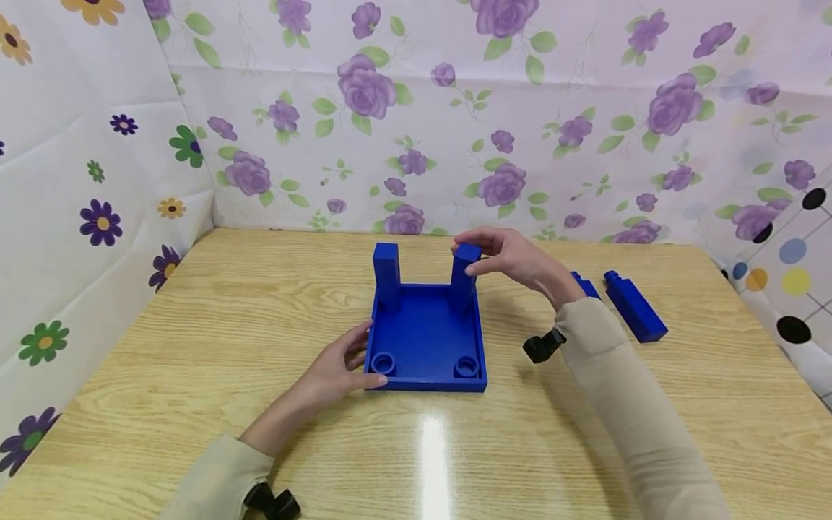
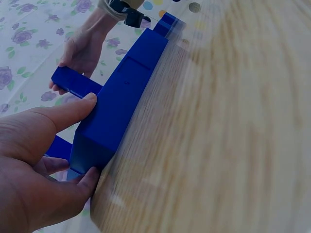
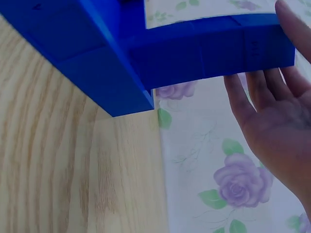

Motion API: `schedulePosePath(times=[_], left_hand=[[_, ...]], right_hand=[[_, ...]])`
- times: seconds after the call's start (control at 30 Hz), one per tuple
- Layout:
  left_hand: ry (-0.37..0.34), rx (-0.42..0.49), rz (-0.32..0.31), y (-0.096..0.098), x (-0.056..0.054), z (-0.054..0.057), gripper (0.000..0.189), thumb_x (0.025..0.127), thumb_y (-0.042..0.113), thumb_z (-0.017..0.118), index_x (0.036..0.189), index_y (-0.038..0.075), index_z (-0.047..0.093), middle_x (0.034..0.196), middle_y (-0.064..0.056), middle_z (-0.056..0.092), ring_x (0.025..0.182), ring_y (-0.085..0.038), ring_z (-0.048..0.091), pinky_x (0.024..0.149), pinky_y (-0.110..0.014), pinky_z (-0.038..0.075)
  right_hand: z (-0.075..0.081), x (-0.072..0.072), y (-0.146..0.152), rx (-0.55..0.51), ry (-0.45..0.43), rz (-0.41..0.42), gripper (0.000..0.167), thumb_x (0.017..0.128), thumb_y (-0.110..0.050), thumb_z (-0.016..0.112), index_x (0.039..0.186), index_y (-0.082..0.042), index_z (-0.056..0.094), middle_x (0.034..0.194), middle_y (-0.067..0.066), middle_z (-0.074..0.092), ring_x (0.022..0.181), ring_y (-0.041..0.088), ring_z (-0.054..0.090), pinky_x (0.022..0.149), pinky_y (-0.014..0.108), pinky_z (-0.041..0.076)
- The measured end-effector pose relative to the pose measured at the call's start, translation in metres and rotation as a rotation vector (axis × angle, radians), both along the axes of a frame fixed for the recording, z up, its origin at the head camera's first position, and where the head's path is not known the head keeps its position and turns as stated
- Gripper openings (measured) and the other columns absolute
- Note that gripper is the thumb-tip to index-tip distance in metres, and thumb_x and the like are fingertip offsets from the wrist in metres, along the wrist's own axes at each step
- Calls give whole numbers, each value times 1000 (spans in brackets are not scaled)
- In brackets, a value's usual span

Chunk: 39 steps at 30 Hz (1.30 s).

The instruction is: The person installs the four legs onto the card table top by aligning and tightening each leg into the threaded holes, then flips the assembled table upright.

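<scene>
A blue square tray-like base (image 1: 425, 336) with a raised rim lies on the table, with round sockets (image 1: 466, 367) in its two near corners. Blue square legs stand upright in both far corners: a left leg (image 1: 387, 274) and a right leg (image 1: 463, 285). My right hand (image 1: 513, 260) grips the top of the right leg between thumb and fingers; the right wrist view shows this leg (image 3: 209, 48) meeting the base. At the near left corner, my left hand (image 1: 334, 368) holds the base, thumb on the front rim and fingers along the left side.
Two more blue legs lie on the table at the right: one (image 1: 633, 307) in full view with a threaded-looking end, the other (image 1: 586, 284) partly hidden behind the right forearm. Floral cloth (image 1: 416, 130) hangs behind the table's far edge.
</scene>
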State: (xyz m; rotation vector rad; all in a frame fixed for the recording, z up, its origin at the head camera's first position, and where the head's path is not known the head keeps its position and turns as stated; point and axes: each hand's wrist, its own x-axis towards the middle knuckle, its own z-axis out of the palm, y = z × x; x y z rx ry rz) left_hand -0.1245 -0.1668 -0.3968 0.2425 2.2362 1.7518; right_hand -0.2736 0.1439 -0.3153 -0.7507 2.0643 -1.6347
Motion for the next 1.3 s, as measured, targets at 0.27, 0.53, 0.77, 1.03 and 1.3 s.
schedulePosePath(times=[0.27, 0.53, 0.77, 1.03, 1.3], left_hand=[[-4, -6, 0, 0, 0, 1, 89, 81, 4, 77, 152, 1, 22, 146, -27, 35, 131, -41, 39, 107, -43, 37], [-4, 5, -2, 1, 0, 0, 89, 81, 2, 77, 152, 1, 22, 145, -27, 36, 131, -40, 40, 107, -43, 38], [1, 7, -8, 0, 0, 1, 90, 82, 3, 77, 152, 0, 22, 145, -27, 36, 131, -40, 39, 107, -43, 38], [4, 15, -14, 0, 1, 0, 91, 81, 2, 77, 152, -1, 20, 145, -29, 35, 132, -42, 39, 105, -42, 40], [12, 7, -15, 2, 1, 1, 92, 81, 2, 77, 152, -2, 19, 145, -29, 35, 132, -42, 38, 105, -43, 40]], right_hand=[[-5, 10, -8, 106, 135, -195, 48, 83, -19, 79, 125, -5, 59, 125, 8, 57, 118, 24, 51, 94, 39, 47], [-10, 18, -16, 141, 226, -328, 47, 78, -29, 83, 114, -6, 63, 105, 10, 63, 97, 24, 59, 75, 35, 52], [-12, 24, -25, 200, 309, -454, 47, 75, -35, 84, 104, -7, 62, 97, 9, 65, 87, 22, 61, 71, 35, 54], [-12, 34, -32, 205, 339, -529, 44, 76, -32, 83, 103, -6, 61, 96, 10, 65, 85, 22, 62, 72, 36, 55], [-7, 39, -35, 244, 372, -553, 42, 78, -33, 82, 102, -5, 61, 93, 10, 64, 80, 22, 60, 70, 35, 54]])
